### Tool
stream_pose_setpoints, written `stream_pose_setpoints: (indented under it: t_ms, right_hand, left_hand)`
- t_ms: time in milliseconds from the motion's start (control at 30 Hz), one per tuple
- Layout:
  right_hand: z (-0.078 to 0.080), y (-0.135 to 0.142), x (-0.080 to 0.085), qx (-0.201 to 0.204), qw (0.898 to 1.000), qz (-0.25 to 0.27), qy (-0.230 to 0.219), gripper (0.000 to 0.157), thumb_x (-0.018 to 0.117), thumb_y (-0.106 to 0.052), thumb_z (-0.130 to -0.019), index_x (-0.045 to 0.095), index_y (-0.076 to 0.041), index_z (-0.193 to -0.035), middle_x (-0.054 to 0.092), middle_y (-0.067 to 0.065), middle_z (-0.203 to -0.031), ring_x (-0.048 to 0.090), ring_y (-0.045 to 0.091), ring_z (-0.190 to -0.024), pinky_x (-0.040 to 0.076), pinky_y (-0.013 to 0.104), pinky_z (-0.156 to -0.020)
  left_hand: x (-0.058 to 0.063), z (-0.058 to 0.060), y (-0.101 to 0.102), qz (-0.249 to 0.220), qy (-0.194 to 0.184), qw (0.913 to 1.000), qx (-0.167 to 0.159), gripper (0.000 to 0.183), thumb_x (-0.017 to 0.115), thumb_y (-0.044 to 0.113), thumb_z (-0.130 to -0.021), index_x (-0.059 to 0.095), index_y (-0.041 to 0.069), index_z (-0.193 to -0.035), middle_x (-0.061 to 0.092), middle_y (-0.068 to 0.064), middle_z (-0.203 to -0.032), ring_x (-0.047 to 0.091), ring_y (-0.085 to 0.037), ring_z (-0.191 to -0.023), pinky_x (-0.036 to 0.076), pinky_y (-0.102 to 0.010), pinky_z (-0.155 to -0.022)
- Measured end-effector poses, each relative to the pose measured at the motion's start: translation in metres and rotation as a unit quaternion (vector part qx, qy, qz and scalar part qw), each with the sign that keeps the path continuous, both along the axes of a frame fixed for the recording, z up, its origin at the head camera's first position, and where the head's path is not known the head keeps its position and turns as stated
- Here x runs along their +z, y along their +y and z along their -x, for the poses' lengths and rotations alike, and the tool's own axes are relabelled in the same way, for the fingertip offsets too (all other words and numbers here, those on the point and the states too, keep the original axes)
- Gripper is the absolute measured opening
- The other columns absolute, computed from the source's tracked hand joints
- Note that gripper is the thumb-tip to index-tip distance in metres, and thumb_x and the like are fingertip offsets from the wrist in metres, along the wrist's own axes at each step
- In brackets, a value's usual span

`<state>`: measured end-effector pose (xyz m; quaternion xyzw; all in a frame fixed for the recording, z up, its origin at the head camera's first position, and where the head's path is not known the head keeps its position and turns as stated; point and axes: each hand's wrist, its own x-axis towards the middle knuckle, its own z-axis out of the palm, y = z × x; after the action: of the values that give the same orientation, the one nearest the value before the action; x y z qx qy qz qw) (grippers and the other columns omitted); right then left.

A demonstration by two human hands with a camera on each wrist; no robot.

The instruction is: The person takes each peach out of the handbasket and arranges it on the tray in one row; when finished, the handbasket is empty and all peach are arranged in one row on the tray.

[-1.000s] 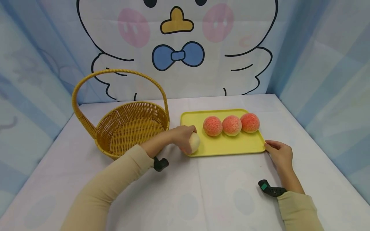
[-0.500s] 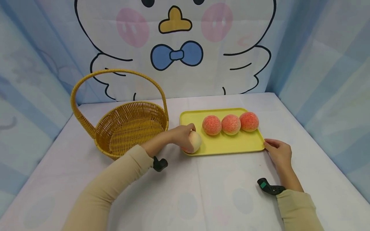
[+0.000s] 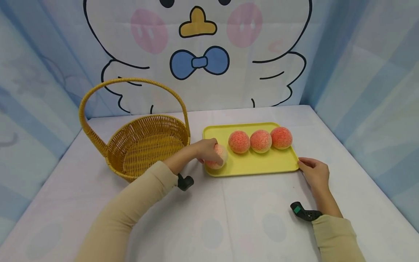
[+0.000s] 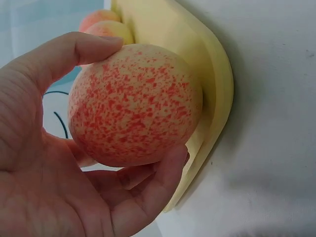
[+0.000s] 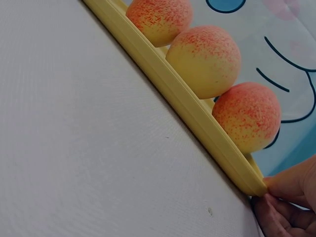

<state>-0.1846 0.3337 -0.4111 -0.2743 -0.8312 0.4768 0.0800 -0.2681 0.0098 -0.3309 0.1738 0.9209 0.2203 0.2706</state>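
At the left end of the yellow tray (image 3: 255,168), my left hand (image 3: 205,148) grips a peach (image 4: 136,106) low over the tray's near corner. Thumb and fingers wrap its two sides in the left wrist view, and red speckles cover the side that shows. Three more peaches sit in a row along the tray: one in the middle (image 3: 239,142), one beside it (image 3: 260,141) and one at the right (image 3: 281,138). My right hand (image 3: 315,175) pinches the tray's near right corner between thumb and fingers, as the right wrist view (image 5: 296,192) also shows.
A yellow wicker basket (image 3: 114,160) with a tall arched handle (image 3: 137,80) stands left of the tray, with my left forearm passing in front of it. A white cloth (image 3: 248,218) covers the table. Printed curtains (image 3: 370,91) rise at the back and sides.
The peach in my left hand has turned, its pale side giving way to a pinker one, and the hand has shifted slightly up. My right hand keeps its hold on the tray corner.
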Motion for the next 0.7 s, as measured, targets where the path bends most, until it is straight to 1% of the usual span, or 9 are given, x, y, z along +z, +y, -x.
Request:
stream_pose_setpoints:
  t_ms: [167, 267, 367, 433, 567, 700]
  right_hand:
    - [0.0, 0.001, -0.001, 0.002, 1.0, -0.004, 0.003, 0.039, 0.053, -0.021, -0.092, 0.056, 0.002, -0.123, 0.055, 0.018, -0.119, 0.05, 0.017, -0.097, 0.037, 0.007, -0.056]
    - [0.0, 0.002, -0.002, 0.004, 1.0, -0.006, 0.006, 0.038, 0.054, -0.022, -0.092, 0.056, 0.002, -0.122, 0.055, 0.017, -0.118, 0.05, 0.014, -0.095, 0.037, 0.007, -0.055]
    - [0.0, 0.002, -0.002, 0.005, 1.0, -0.007, 0.01, 0.038, 0.055, -0.022, -0.092, 0.057, 0.002, -0.122, 0.056, 0.017, -0.117, 0.05, 0.013, -0.093, 0.037, 0.007, -0.056]
    - [0.001, 0.002, -0.002, 0.005, 1.0, -0.006, 0.01, 0.039, 0.055, -0.022, -0.092, 0.057, 0.002, -0.122, 0.056, 0.017, -0.117, 0.05, 0.014, -0.094, 0.037, 0.007, -0.056]
    - [0.0, 0.002, -0.001, 0.002, 1.0, -0.004, 0.005, 0.039, 0.053, -0.022, -0.092, 0.056, 0.002, -0.123, 0.055, 0.018, -0.118, 0.05, 0.016, -0.097, 0.037, 0.007, -0.055]
    - [0.0, 0.001, -0.001, -0.001, 1.0, -0.004, 0.003, 0.039, 0.053, -0.021, -0.092, 0.056, 0.002, -0.123, 0.055, 0.019, -0.119, 0.05, 0.019, -0.1, 0.037, 0.007, -0.054]
  left_hand:
    - [-0.002, 0.005, 0.004, 0.004, 0.027, 0.9996, 0.003, 0.057, 0.072, 0.033, -0.076, 0.046, 0.004, -0.119, 0.053, -0.008, -0.101, 0.054, -0.019, -0.079, 0.049, -0.029, -0.061]
    - [-0.002, 0.008, 0.005, 0.006, 0.053, 0.9986, 0.003, 0.06, 0.072, 0.031, -0.076, 0.047, 0.002, -0.122, 0.054, -0.008, -0.104, 0.053, -0.019, -0.084, 0.048, -0.029, -0.067]
    - [-0.004, 0.01, 0.006, 0.009, 0.07, 0.9974, 0.011, 0.063, 0.072, 0.031, -0.076, 0.046, 0.001, -0.126, 0.054, -0.009, -0.109, 0.052, -0.019, -0.092, 0.046, -0.03, -0.076]
    - [-0.004, 0.012, 0.006, 0.007, 0.075, 0.9971, 0.016, 0.064, 0.073, 0.03, -0.076, 0.047, 0.002, -0.126, 0.054, -0.008, -0.108, 0.051, -0.019, -0.093, 0.045, -0.031, -0.078]
    - [-0.005, 0.015, 0.006, 0.0, 0.078, 0.9967, 0.024, 0.061, 0.074, 0.029, -0.075, 0.048, 0.002, -0.123, 0.055, -0.008, -0.106, 0.052, -0.019, -0.091, 0.045, -0.031, -0.078]
    - [-0.006, 0.02, 0.006, -0.005, 0.078, 0.9962, 0.038, 0.064, 0.075, 0.025, -0.074, 0.047, 0.001, -0.127, 0.055, -0.009, -0.11, 0.051, -0.019, -0.094, 0.045, -0.031, -0.081]
